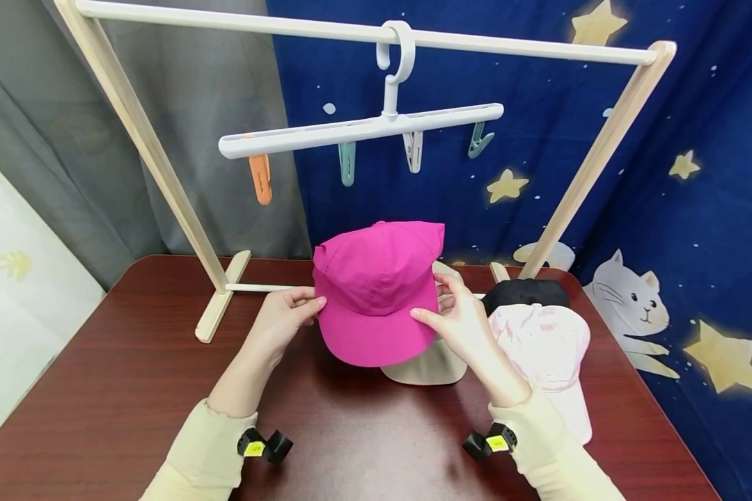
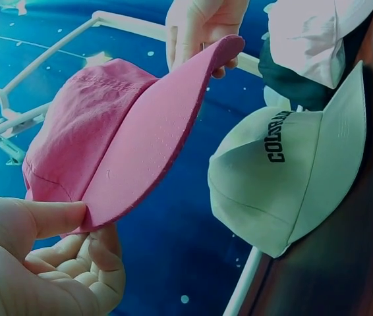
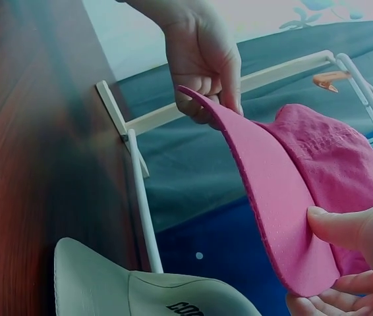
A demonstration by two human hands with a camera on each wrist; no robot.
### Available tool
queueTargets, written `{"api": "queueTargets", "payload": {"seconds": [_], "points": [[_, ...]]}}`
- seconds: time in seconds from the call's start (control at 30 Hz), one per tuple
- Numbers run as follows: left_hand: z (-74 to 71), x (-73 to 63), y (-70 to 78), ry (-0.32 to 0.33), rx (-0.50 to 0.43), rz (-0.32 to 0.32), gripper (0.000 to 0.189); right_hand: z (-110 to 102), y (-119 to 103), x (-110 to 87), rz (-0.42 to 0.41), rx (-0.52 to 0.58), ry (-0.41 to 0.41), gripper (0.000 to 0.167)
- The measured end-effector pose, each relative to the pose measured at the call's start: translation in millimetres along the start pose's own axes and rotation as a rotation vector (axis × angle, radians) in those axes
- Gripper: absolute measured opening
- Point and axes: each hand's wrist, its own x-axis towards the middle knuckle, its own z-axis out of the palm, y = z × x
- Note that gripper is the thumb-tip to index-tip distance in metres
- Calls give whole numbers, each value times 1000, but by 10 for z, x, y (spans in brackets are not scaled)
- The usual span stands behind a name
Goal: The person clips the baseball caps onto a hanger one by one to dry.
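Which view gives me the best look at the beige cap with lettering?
The left wrist view: the beige cap sits there uncropped and uncovered, its lettering showing. In the head view the magenta cap hides most of it; the right wrist view crops it at the bottom edge.

The head view is bright and fairly sharp, with soft glare on the table [image 1: 382,438] and a faint shadow below the magenta cap [image 1: 379,278]. Both wrist views look dimmer, hazier and tinted blue-green.
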Motion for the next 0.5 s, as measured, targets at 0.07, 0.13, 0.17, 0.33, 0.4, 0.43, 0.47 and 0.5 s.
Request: {"api": "queueTargets", "payload": {"seconds": [0.07,0.13,0.17,0.33,0.4,0.43,0.47,0.5], "points": [[-15,11,4,-4,4,-8,28,12,-7,6,-7,1,7,66],[-28,27,3,-10,1,-12,27,26,-11,11,-13,6,12,67],[-36,36,2,-14,-1,-11,26,32,-12,14,-18,6,15,67],[-54,66,19,-55,-44,1,23,65,-1,46,-38,31,28,68],[-60,70,33,-75,-66,3,21,71,-4,61,-43,42,26,68],[-62,73,39,-82,-80,1,19,73,-8,68,-45,48,24,69],[-65,75,45,-89,-92,-1,18,75,-10,77,-46,53,23,69],[-69,79,51,-95,-101,-1,16,77,-14,84,-44,55,22,69]]}}
